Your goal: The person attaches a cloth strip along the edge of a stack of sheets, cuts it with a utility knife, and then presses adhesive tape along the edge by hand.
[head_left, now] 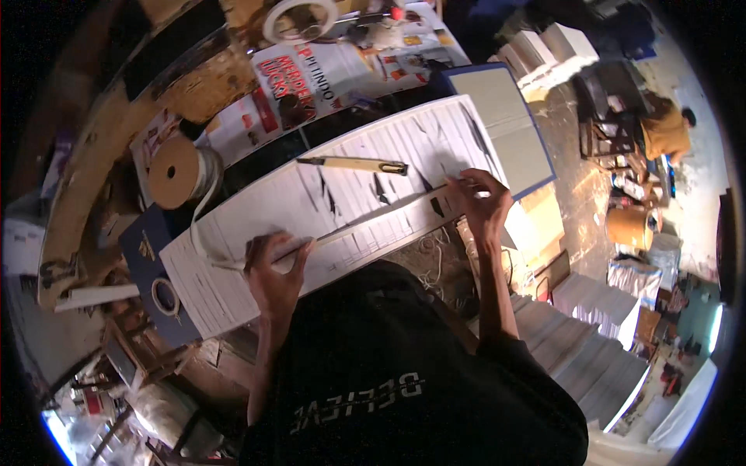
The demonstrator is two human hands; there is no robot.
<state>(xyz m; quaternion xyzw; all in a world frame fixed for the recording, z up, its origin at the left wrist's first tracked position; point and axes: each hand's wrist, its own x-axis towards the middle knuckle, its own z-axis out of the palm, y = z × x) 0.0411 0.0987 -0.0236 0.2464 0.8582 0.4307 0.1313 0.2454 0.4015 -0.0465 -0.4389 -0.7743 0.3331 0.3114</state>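
A long row of white paper blocks (225, 225) lies across the bench in front of me, with dark gaps between some of the sheets. A pale ribbon (199, 233) runs from a brown-faced spool (172, 172) at the left down to my left hand (272, 272), whose thumb and fingers pinch it over the near side of the paper. My right hand (483, 203) pinches at the right end of the ribbon's line, and the strip looks drawn straight between both hands. A yellow utility knife (356, 164) rests on the paper beyond them.
Dark blue covers (148, 247) stick out at the left, with a roll of tape (165, 297) on one. An open blue-edged cover (503, 128) lies at the right. Printed sheets (299, 78) cover the far bench. Grey stacks (571, 349) stand lower right; a person (664, 132) sits far right.
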